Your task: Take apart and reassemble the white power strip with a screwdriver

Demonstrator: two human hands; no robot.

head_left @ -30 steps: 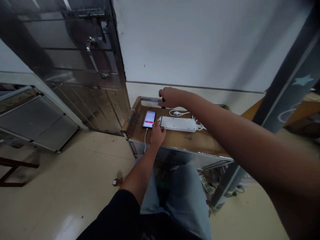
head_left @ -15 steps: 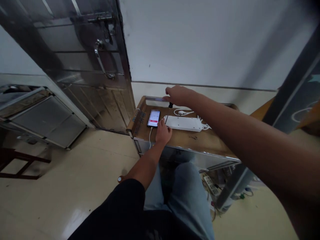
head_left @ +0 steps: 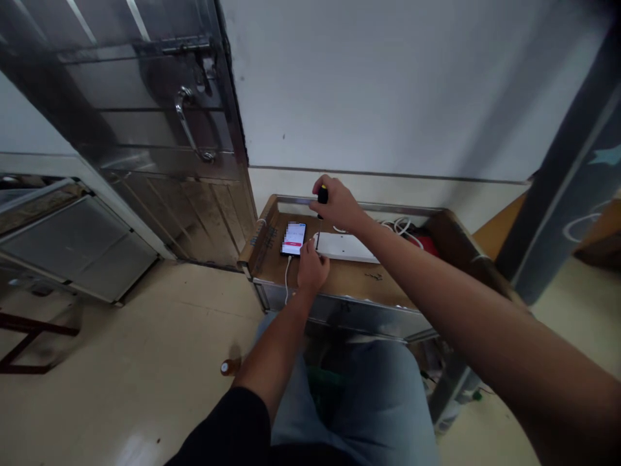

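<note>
A black and yellow screwdriver [head_left: 323,195] is in my right hand [head_left: 336,203], its thin shaft pointing down to the left end of a white power strip [head_left: 347,246]. The strip lies face down on the wooden top of a low cabinet [head_left: 339,279]. Around that end of the strip my left hand [head_left: 313,266] is closed, fingertips beside the screwdriver's tip. Left of it lies a lit phone [head_left: 294,239] with a white cable [head_left: 286,279] plugged into its lower end. Several small dark screws [head_left: 373,276] lie in front of the strip.
White cords [head_left: 402,226] and a red item [head_left: 427,244] sit at the cabinet's right. A metal door [head_left: 160,123] stands back left. A small bottle [head_left: 228,367] is on the floor, left of my legs. A grey post [head_left: 553,162] rises at right.
The screwdriver's handle now shows more between my right fingers, and its shaft stands more upright. The camera view has shifted slightly. My left hand stays at the strip's left end.
</note>
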